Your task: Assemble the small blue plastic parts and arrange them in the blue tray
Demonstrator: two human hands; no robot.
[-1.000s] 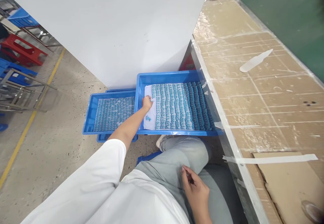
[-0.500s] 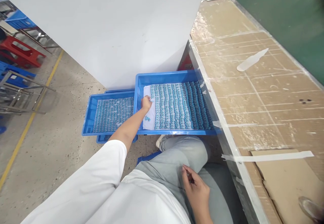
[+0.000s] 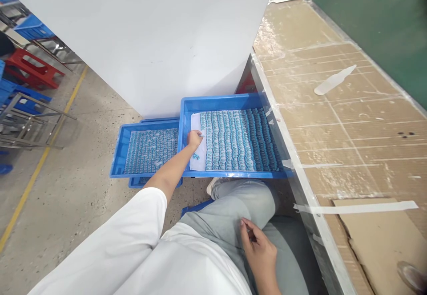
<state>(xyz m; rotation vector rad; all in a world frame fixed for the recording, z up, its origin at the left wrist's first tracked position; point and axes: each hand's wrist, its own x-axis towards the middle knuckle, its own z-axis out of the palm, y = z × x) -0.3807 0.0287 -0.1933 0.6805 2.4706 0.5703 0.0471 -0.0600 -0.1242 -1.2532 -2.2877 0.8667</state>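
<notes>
My left hand (image 3: 194,139) reaches into the larger blue tray (image 3: 220,102), its fingers pinched together at the edge of the rows. Whatever it holds is too small to make out. Rows of small blue-and-white pieces (image 3: 230,139) cover most of the white sheet (image 3: 197,165) lining this tray. A few loose blue pieces (image 3: 195,156) lie on the sheet's bare left strip, just below the hand. My right hand (image 3: 259,251) rests on my thigh with its fingers curled in, and nothing shows between them.
A second blue tray (image 3: 116,152) of similar pieces sits lower on the left, stacked over another. A cardboard-covered table (image 3: 333,126) with tape strips borders the right. Behind the trays rises a white panel (image 3: 160,41). Red stool (image 3: 36,68) and metal frames stand at far left.
My left hand has moved slightly down and right along the edge of the rows, still pinched. My right hand stays on my thigh. The view has shifted a little.
</notes>
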